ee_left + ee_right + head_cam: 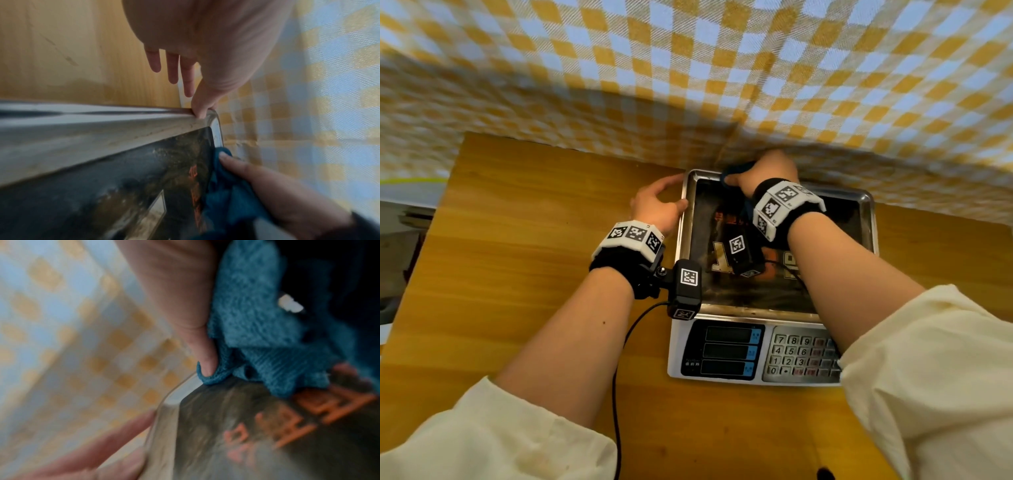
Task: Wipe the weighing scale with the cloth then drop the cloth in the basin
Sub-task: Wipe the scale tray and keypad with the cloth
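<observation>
Nearest us, the weighing scale [756, 308] sits on a wood-grain table [517, 274], its white front panel carrying 3 dark display windows and a grey keypad [803, 356]. Behind the panel lies the steel weighing tray [868, 219] — a shallow rectangular pan with rounded corners and a raised rim; its dark floor looks smudged and reflects orange lettering.

Our left hand [657, 205] rests at the tray's far-left edge, thumb on the rim, fingers relaxed and extended down the outside. We judge it is there to steady the scale against the wiping push.

Further in, our right hand [767, 171] is clamped on the cloth [257, 321], a teal, nubbly, towel-like fabric bunched in the palm. One fingertip [206, 368] presses a fold of it into the tray's far-left corner — likely because grime collects where floor meets rim. So the 2 hands are close together at that corner, not touching.

Beyond the scale hangs a yellow-and-blue checked fabric [688, 68], woven and creased, right behind the tray's back edge.

No basin is clearly in view. Wiping looks underway, since the tray floor shows streaks; the drop is not yet done.
</observation>
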